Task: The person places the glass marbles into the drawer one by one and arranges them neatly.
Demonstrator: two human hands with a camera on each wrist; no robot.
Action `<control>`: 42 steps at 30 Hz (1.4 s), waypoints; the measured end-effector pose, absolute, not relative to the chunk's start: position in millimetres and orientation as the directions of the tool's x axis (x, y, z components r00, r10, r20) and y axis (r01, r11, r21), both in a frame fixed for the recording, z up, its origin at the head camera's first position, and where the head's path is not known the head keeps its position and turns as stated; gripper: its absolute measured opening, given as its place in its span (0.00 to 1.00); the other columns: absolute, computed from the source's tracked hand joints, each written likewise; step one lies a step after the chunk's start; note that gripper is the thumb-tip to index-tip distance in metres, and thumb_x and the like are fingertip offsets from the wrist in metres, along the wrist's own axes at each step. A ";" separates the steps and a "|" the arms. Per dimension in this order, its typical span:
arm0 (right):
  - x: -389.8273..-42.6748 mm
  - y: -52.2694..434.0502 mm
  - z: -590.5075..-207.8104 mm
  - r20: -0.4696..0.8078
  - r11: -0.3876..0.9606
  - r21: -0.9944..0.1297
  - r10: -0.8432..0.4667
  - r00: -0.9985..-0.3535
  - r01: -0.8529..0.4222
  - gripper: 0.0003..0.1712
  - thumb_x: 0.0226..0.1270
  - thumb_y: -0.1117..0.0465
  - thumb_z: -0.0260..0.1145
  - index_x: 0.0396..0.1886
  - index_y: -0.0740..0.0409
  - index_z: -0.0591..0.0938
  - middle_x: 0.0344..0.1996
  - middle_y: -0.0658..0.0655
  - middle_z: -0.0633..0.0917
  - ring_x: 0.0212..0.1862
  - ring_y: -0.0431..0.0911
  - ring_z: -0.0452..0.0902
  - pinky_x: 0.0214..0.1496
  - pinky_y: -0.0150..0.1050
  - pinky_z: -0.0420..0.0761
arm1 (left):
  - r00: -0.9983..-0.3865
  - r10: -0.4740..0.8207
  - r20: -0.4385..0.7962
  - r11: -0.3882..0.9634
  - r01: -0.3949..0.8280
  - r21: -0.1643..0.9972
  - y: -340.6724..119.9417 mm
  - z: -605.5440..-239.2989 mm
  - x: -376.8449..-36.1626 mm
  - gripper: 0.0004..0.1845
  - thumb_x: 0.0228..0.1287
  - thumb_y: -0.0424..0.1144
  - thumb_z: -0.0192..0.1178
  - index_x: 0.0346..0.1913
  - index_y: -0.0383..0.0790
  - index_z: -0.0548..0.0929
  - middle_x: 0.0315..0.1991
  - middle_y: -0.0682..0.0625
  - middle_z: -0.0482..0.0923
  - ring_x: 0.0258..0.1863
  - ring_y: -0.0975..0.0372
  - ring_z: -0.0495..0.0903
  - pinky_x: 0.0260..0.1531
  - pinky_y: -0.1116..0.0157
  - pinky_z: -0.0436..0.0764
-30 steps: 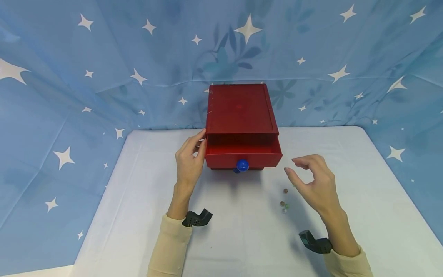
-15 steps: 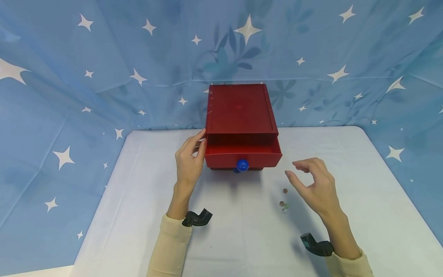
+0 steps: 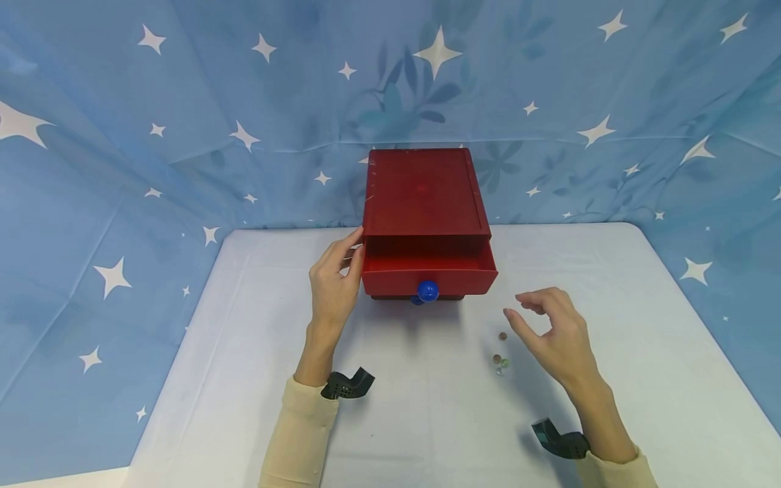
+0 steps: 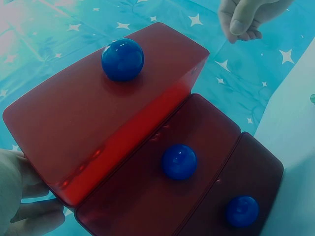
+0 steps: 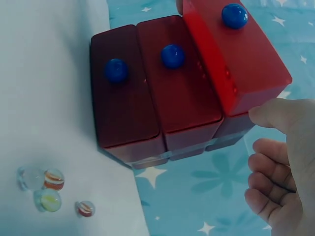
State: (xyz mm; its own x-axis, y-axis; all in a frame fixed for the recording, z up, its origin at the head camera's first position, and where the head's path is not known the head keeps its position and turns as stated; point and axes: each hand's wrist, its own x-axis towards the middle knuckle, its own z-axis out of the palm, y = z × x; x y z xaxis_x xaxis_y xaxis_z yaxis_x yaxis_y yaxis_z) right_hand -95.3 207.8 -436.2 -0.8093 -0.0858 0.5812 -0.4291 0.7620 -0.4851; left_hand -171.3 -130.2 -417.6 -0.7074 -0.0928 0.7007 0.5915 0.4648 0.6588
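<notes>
A small red cabinet [image 3: 421,193] of three drawers stands at the back of the table. Its top drawer [image 3: 390,282] is pulled out part way, and the part of its inside that shows is bare. Each drawer front carries a round blue knob [image 4: 123,60]. My left hand [image 3: 332,285] touches the cabinet's left side, thumb by the drawer's edge and fingers farther back. My right hand [image 3: 558,332] is held above the table at the right, fingers loosely bent and thumb apart, with nothing in it. Several glass marbles [image 5: 53,179] lie on the table to its left.
White cloth covers the table [image 3: 262,407]. Behind the cabinet and along both sides hangs a blue curtain [image 3: 293,88] with white stars. A dark wrist mount [image 3: 348,384] sits on each forearm.
My right hand has dropped a little toward the near side of the table, away from the drawer. The left hand, the cabinet and the pulled-out drawer stay as they were.
</notes>
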 end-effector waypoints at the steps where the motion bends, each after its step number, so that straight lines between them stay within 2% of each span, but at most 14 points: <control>1: -95.1 208.2 -437.3 0.578 0.765 -0.485 -0.085 -0.812 -0.425 0.21 0.48 0.65 0.80 0.43 0.63 0.84 0.40 0.58 0.84 0.43 0.46 0.76 0.51 0.10 0.65 | -0.708 -0.092 0.700 0.466 0.591 0.659 -130.3 -417.4 -171.2 0.18 0.70 0.32 0.60 0.62 0.40 0.82 0.51 0.43 0.86 0.41 0.54 0.88 0.41 0.57 0.90; 15: -94.4 213.0 -454.1 0.534 0.784 -0.486 -0.081 -0.841 -0.385 0.19 0.50 0.66 0.79 0.43 0.62 0.84 0.38 0.57 0.84 0.42 0.46 0.76 0.47 0.12 0.67 | -0.709 -0.092 0.700 0.452 0.596 0.663 -130.0 -418.3 -172.2 0.18 0.70 0.32 0.60 0.62 0.41 0.82 0.51 0.43 0.86 0.41 0.54 0.89 0.42 0.58 0.90; 24: -96.2 217.6 -467.8 0.513 0.797 -0.480 -0.085 -0.854 -0.367 0.20 0.49 0.67 0.79 0.43 0.61 0.83 0.37 0.56 0.84 0.40 0.47 0.77 0.47 0.09 0.65 | -0.706 -0.091 0.702 0.451 0.599 0.661 -130.4 -419.0 -172.8 0.18 0.70 0.32 0.60 0.62 0.41 0.82 0.51 0.44 0.86 0.40 0.55 0.89 0.41 0.59 0.89; 33: -97.1 222.9 -480.4 0.505 0.794 -0.475 -0.106 -0.856 -0.379 0.19 0.49 0.67 0.79 0.42 0.62 0.84 0.34 0.56 0.83 0.38 0.47 0.77 0.44 0.13 0.70 | -0.706 -0.099 0.701 0.452 0.596 0.663 -129.8 -418.6 -172.0 0.18 0.70 0.32 0.61 0.61 0.40 0.83 0.50 0.44 0.87 0.40 0.55 0.89 0.41 0.59 0.89; 39: -95.2 225.4 -487.5 0.436 0.802 -0.494 -0.107 -0.894 -0.337 0.18 0.52 0.64 0.78 0.43 0.60 0.84 0.35 0.55 0.84 0.38 0.47 0.79 0.43 0.14 0.71 | -0.703 -0.096 0.705 0.453 0.600 0.660 -129.5 -418.7 -170.9 0.18 0.70 0.32 0.61 0.61 0.40 0.83 0.50 0.44 0.87 0.40 0.55 0.89 0.40 0.59 0.90; 42: -94.3 226.0 -489.6 0.386 0.810 -0.504 -0.101 -0.917 -0.301 0.18 0.53 0.62 0.78 0.44 0.59 0.84 0.36 0.55 0.84 0.39 0.48 0.80 0.42 0.23 0.79 | -0.705 -0.094 0.703 0.455 0.598 0.660 -129.5 -419.3 -171.0 0.18 0.70 0.32 0.60 0.61 0.40 0.82 0.50 0.44 0.87 0.40 0.55 0.89 0.41 0.59 0.90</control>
State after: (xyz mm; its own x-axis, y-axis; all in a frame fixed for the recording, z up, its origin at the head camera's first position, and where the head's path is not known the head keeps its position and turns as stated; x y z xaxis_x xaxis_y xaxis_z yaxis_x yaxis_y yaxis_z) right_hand -94.3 226.0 -489.6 -0.9169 -0.1006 0.3864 -0.3010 0.8098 -0.5035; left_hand -171.0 -129.5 -419.3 -0.7046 -0.0938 0.7033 0.5979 0.4553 0.6597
